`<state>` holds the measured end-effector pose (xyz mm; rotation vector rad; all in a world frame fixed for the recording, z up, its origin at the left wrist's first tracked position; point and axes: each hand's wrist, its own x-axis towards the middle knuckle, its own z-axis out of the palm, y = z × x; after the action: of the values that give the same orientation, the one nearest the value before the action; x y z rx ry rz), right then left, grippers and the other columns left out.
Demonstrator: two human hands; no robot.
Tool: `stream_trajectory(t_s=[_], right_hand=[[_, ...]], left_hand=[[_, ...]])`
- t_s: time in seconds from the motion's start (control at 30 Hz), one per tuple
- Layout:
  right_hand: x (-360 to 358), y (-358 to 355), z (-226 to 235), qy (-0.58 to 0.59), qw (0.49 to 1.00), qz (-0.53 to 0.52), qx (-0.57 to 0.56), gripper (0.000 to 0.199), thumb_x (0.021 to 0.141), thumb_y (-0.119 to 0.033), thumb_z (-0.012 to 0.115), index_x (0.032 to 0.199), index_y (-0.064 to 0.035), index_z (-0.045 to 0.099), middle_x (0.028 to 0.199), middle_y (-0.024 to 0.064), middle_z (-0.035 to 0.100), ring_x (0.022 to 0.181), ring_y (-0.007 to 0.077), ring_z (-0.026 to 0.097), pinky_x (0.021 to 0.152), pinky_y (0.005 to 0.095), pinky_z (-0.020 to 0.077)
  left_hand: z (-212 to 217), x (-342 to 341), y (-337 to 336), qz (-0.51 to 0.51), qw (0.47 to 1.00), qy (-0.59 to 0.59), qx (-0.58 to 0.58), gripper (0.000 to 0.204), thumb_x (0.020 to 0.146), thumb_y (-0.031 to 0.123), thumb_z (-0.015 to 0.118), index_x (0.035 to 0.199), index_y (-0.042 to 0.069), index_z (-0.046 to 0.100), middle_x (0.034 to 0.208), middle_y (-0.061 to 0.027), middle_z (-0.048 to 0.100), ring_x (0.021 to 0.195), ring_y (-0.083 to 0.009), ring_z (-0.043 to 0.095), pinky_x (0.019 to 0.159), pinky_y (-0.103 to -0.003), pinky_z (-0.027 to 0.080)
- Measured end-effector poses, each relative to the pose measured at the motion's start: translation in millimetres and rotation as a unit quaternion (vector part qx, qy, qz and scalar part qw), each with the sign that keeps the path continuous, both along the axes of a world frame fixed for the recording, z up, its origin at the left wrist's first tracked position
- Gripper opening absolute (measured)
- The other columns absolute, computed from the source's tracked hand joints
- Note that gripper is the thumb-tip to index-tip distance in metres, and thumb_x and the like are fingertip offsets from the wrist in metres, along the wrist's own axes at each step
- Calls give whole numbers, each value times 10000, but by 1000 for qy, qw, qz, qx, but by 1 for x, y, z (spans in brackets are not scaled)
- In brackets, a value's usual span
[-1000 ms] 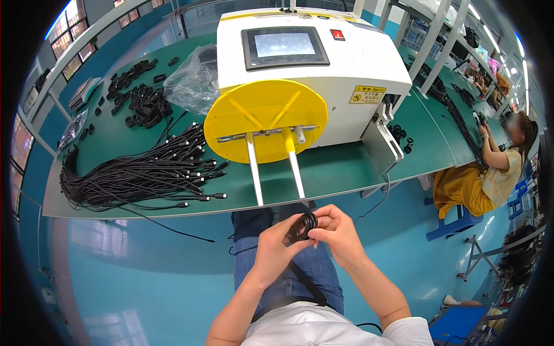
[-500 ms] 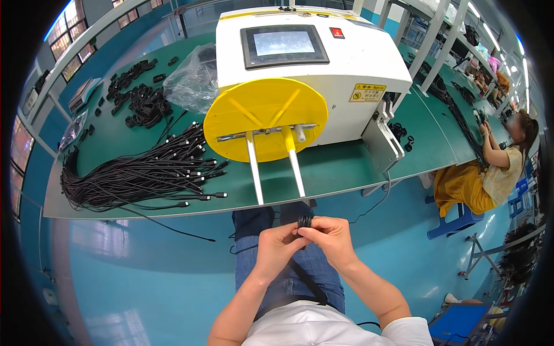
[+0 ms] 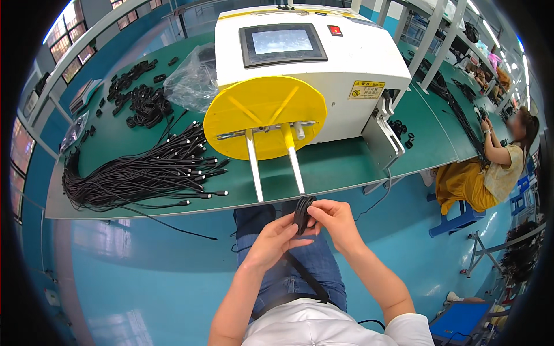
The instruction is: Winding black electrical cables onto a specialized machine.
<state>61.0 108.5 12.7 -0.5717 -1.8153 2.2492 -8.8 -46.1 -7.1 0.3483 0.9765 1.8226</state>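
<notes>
A coiled black cable (image 3: 302,214) is held up between my two hands, over my lap and just in front of the table edge. My left hand (image 3: 278,235) grips the coil's lower left side between thumb and fingers. On its right side, my right hand (image 3: 333,217) pinches the coil with thumb and forefinger. Beyond my hands stands a white winding machine with a yellow disc (image 3: 265,117), from which two rods stick out toward me. Nothing is wound on the rods.
A bundle of loose black cables (image 3: 133,176) lies on the green table (image 3: 340,167) at left, one end hanging over the edge. Behind it are small coiled cables (image 3: 147,106) and a clear plastic bag (image 3: 190,81). At far right a seated person (image 3: 490,158) handles cables.
Both hands have risen slightly toward the table edge with the coil. The coil has turned and shows more of its loops, and my fingers have spread somewhat around it.
</notes>
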Motion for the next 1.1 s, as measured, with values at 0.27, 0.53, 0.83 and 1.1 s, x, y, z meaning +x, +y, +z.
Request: stream_trajectory(t_s=[0.27, 0.53, 0.83, 1.1], right_hand=[[-1, 3, 4, 8, 1000, -1, 14, 144, 865, -79, 599, 958, 20, 643, 824, 80, 651, 759, 128, 609, 642, 253, 499], [5, 0, 8, 65, 988, 16, -139, 288, 920, -147, 541, 1173, -10, 521, 1050, 94, 611, 888, 144, 596, 719, 274, 495], [5, -12, 6, 56, 998, 17, 7, 340, 908, -92, 538, 1234, -9, 488, 1078, 79, 584, 867, 148, 590, 711, 272, 498], [4, -16, 16, 61, 924, 6, 377, 369, 806, 83, 529, 1162, -6, 566, 971, 90, 584, 775, 153, 602, 606, 227, 510]], left_hand=[[5, 5, 3, 133, 983, 114, -57, 432, 866, -4, 566, 1275, -18, 427, 1194, -158, 563, 1005, -229, 607, 812, -307, 526], [1, 15, 2, 272, 879, 380, -100, 622, 726, -77, 695, 1280, -14, 419, 1211, -152, 567, 967, -162, 598, 790, -257, 496], [-11, 10, -5, 278, 852, 434, -88, 622, 736, -49, 705, 1291, -7, 427, 1216, -141, 570, 976, -159, 597, 795, -267, 503], [-10, 12, -8, 269, 731, 617, -111, 650, 679, -45, 738, 1265, 7, 461, 1138, -146, 599, 944, -223, 612, 791, -279, 508]])
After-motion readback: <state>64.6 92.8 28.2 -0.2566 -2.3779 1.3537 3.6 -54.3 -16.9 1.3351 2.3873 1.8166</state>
